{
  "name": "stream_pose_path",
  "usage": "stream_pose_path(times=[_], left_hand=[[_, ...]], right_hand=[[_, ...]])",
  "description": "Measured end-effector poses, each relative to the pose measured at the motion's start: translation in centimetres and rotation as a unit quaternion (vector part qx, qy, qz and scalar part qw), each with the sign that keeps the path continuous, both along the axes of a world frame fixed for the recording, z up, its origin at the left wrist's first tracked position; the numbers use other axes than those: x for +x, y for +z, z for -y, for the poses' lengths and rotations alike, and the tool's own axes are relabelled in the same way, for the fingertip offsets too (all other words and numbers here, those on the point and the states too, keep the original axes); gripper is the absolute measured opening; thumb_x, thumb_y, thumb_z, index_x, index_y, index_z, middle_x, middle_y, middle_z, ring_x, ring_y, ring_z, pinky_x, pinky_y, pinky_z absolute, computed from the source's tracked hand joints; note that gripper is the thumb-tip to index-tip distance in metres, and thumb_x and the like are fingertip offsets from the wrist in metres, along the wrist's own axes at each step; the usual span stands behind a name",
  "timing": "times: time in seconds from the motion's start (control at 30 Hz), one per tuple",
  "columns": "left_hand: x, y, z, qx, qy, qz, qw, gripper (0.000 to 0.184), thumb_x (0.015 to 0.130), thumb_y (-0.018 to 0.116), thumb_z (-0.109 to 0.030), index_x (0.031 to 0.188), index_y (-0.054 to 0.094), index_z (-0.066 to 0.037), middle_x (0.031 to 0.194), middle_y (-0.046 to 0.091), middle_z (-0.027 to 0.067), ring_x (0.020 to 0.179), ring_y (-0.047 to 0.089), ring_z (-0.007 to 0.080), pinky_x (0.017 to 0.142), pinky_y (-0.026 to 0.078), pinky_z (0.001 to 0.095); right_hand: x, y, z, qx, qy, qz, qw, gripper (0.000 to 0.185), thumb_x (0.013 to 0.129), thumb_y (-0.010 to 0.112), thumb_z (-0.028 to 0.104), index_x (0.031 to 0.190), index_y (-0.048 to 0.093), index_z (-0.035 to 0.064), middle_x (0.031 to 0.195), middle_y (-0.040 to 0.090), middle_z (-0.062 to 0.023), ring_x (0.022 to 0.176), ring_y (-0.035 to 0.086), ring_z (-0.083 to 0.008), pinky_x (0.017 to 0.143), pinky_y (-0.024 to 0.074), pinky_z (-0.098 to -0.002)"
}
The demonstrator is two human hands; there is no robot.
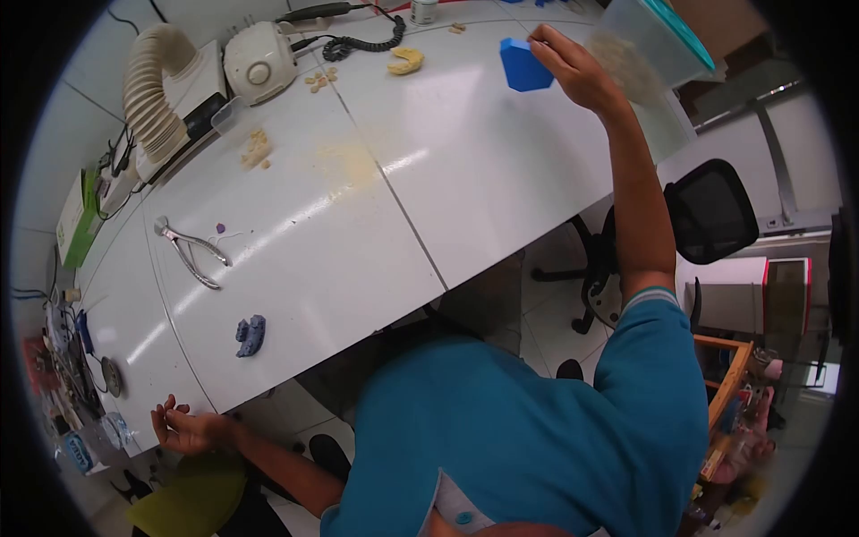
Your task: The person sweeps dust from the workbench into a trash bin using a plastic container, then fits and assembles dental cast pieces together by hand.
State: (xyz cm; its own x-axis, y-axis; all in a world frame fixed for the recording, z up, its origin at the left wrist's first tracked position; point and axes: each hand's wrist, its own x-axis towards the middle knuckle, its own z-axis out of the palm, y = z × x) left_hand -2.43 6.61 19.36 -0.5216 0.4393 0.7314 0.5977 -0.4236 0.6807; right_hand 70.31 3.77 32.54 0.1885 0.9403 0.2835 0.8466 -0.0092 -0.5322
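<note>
Right now, you pinch one blue piece (526,69) between the fingers of your right hand (577,76), over the far right of the desk (501,170), beside one teal-lidded tub (646,34). Your left hand (186,430) is released, fingers loosely curled, at the near edge. One pair of pliers (172,234), one blue-grey mould (251,336) and one yellow arch (405,62) lie well apart. The white jar's (423,12) print is too small to read. Wide desk separates pliers and blue piece.
</note>
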Motion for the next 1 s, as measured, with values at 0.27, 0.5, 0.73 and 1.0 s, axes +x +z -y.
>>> stream_pose_path(times=[0.27, 0.5, 0.73, 1.0], left_hand=[[0.5, 0.4, -0.4, -0.022, -0.031, 0.019, 0.999, 0.026, 0.106, 0.056, -0.001, 0.13, 0.06, 0.008, 0.122, 0.072, 0.0201, 0.093, 0.07, 0.022, 0.074, 0.046, 0.0309], [1.4, 1.1, 0.2, -0.044, -0.067, 0.073, 0.994, 0.028, 0.105, 0.059, 0.001, 0.133, 0.057, 0.004, 0.126, 0.068, 0.0157, 0.1, 0.073, 0.0221, 0.082, 0.054, 0.0289], [0.1, 1.4, 0.7, -0.025, -0.095, 0.087, 0.991, 0.025, 0.103, 0.058, 0.001, 0.127, 0.063, 0.001, 0.114, 0.068, 0.0099, 0.094, 0.073, 0.0168, 0.082, 0.059, 0.0295], [2.8, 0.6, -0.8, -0.071, -0.044, 0.011, 0.996, 0.032, 0.103, 0.065, -0.002, 0.135, 0.065, -0.003, 0.121, 0.071, 0.0086, 0.096, 0.07, 0.0161, 0.079, 0.059, 0.0305]], right_hand=[[-5.1, -3.9, -2.7, -0.001, 0.008, 0.036, 0.999, 0.037, 0.114, 0.057, 0.046, 0.127, 0.072, 0.0155, 0.109, 0.078, -0.0142, 0.094, 0.073, -0.0337, 0.088, 0.0573, -0.0441], [-4.7, -6.8, -2.2, 0.06, 0.037, -0.027, 0.997, 0.04, 0.117, 0.052, 0.047, 0.132, 0.067, 0.0129, 0.098, 0.07, -0.0069, 0.084, 0.059, -0.0142, 0.081, 0.051, -0.0313], [-6.5, -7.3, -0.9, 0.073, 0.095, 0.022, 0.993, 0.038, 0.117, 0.054, 0.031, 0.146, 0.062, 0.0084, 0.136, 0.069, -0.0112, 0.125, 0.061, -0.0203, 0.112, 0.0461, -0.0356], [1.0, -10.4, -0.5, 0.18, 0.015, -0.001, 0.984, 0.036, 0.116, 0.058, 0.026, 0.141, 0.065, 0.0014, 0.123, 0.073, -0.0116, 0.11, 0.066, -0.0193, 0.1, 0.0524, -0.034]])
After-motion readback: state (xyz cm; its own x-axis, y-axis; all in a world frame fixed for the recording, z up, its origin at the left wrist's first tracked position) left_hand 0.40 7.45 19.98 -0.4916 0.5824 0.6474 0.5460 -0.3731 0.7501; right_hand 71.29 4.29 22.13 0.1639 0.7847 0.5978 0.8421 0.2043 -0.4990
